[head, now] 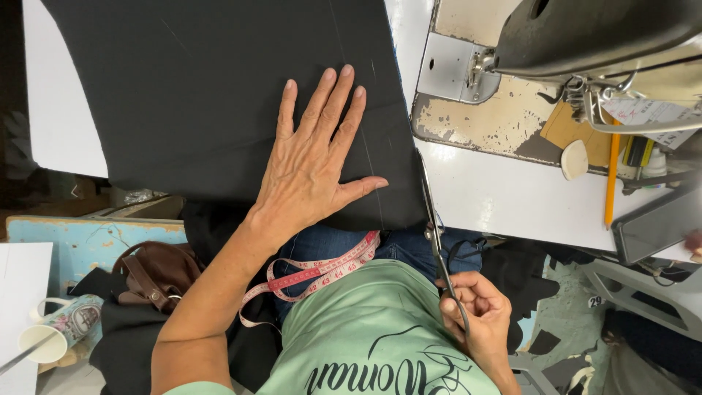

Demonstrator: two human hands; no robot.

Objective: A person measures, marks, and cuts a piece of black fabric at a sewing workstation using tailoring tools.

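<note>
My left hand (pixel 311 164) lies flat, fingers spread, on a piece of black fabric (pixel 219 88) with faint chalk lines, pressing it onto the white table (pixel 504 197). My right hand (pixel 479 311) grips the handles of a pair of scissors (pixel 433 219). Their blades run along the fabric's right edge, near my left thumb. A pink measuring tape (pixel 322 272) hangs around my neck over a green shirt.
A sewing machine (pixel 585 51) with a worn bed stands at the upper right. Beside it lie a yellow pencil (pixel 611 175), a piece of tailor's chalk (pixel 575 159) and a dark phone (pixel 658 219). A brown bag (pixel 157 271) and a patterned mug (pixel 62 325) sit lower left.
</note>
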